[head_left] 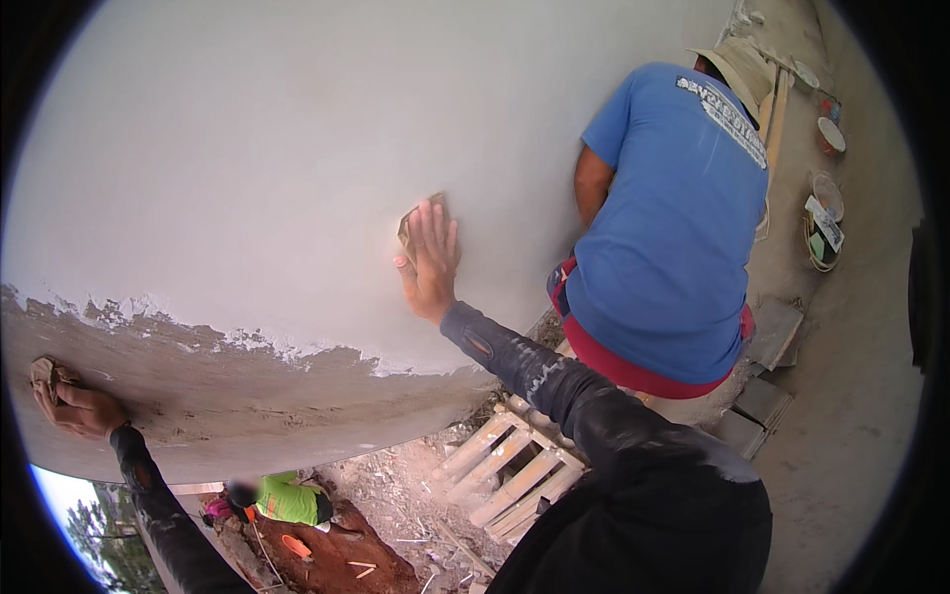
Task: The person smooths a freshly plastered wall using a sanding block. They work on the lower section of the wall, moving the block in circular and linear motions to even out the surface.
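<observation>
My right hand (429, 265) lies against the smooth white plastered wall (247, 129), fingers stretched over a piece of brown sandpaper (405, 234) that it presses flat to the surface. Lower down at the far left, my left hand (87, 410) is closed on a crumpled brown piece (47, 372), which looks like sandpaper too. That hand rests on the bare grey-brown strip (237, 396) below the ragged edge of the white coat. Both forearms are in dark, dust-marked sleeves.
A co-worker in a blue shirt (673, 218) leans at the wall on my right. Beyond are buckets (829, 137) and a basket with tools (819, 259). Below are a wooden pallet (510, 465), rubble, and another person in a lime shirt (289, 501) by an orange pan (296, 545).
</observation>
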`<state>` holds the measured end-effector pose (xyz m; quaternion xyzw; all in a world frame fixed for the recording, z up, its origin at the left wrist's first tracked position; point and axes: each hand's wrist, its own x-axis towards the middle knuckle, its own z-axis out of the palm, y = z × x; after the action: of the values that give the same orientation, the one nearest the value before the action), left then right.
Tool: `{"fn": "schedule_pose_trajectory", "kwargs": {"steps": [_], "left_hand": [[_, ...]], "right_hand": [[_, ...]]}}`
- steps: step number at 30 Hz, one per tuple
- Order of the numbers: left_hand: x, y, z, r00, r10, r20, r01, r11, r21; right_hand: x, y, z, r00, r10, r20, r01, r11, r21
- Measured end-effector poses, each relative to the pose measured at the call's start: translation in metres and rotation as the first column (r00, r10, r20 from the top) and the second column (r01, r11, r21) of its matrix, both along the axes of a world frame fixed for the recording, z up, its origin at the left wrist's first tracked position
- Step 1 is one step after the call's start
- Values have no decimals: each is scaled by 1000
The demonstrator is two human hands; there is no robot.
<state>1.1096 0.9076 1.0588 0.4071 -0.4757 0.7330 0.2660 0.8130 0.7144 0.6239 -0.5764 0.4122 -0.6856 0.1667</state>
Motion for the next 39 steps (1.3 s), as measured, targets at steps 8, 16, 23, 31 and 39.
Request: {"fn": "schedule_pose_trajectory", "kwargs": {"steps": [8, 16, 23, 31, 39], "left_hand": [[4, -6, -21, 998, -6, -69, 7, 1000, 17], [-2, -15, -38, 996, -40, -77, 43, 999, 26], [2, -6, -15, 1000, -22, -15, 22, 1000, 10], [-12, -6, -20, 998, -47, -34, 48, 999, 14], [-13, -13, -24, 996, -73, -60, 72, 997, -24]], "right_hand": [[-11, -7, 9, 1000, -19, -10, 18, 999, -32], [-51, -37, -11, 969, -164, 185, 125, 971, 204], [-23, -12, -22, 998, -23, -54, 27, 997, 72], [-56, -52, 49, 992, -101, 78, 100, 995, 18], [-85, -75, 17, 935, -171, 312, 81, 956, 283]]}}
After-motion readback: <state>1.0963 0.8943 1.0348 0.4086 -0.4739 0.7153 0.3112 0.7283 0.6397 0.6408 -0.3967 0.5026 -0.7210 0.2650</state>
